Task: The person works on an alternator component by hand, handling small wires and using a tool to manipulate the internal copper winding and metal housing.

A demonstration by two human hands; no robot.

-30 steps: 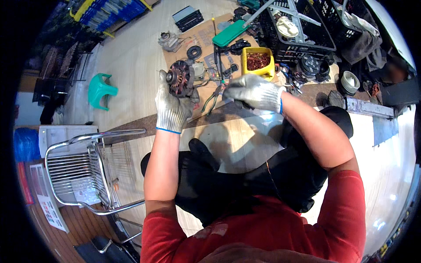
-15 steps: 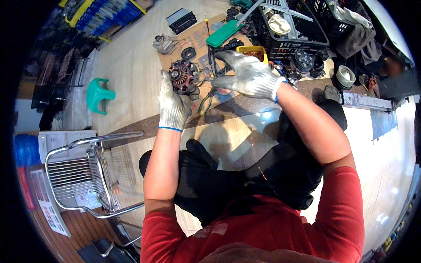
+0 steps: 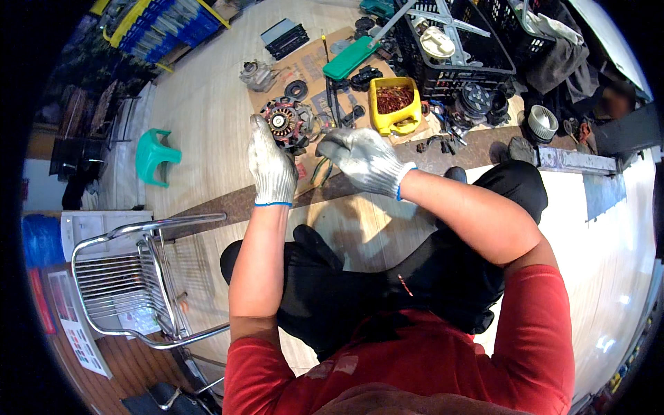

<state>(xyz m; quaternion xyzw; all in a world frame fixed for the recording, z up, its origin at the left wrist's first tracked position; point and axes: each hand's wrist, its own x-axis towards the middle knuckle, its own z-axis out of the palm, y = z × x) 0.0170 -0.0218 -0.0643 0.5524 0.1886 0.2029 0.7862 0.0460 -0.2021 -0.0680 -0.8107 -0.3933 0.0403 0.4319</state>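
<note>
My left hand (image 3: 272, 166), in a white knitted glove with a blue cuff edge, is closed on the near left side of a round stator with copper windings (image 3: 282, 122). The thumb lies along its left edge; the other fingers are mostly hidden. My right hand (image 3: 364, 160), gloved alike, is just right of the stator, with its fingers drawn together and pointing at it. Whatever those fingers pinch is too small or hidden. Pliers with green and yellow handles (image 3: 321, 173) lie between the two hands, partly covered by the right one.
A cut yellow jug (image 3: 408, 126) holds copper-coloured scraps. Behind are cardboard (image 3: 277, 104), a black ring (image 3: 296, 90), a metal housing (image 3: 257, 75) and a green-handled tool (image 3: 351, 59). A black crate (image 3: 449, 83) stands far right; a green stool (image 3: 156, 156) and a metal chair (image 3: 124, 277) stand left.
My right hand has come down and left, from spread fingers over the yellow jug to drawn-together fingers beside the stator. The jug is now uncovered. My left hand has barely moved.
</note>
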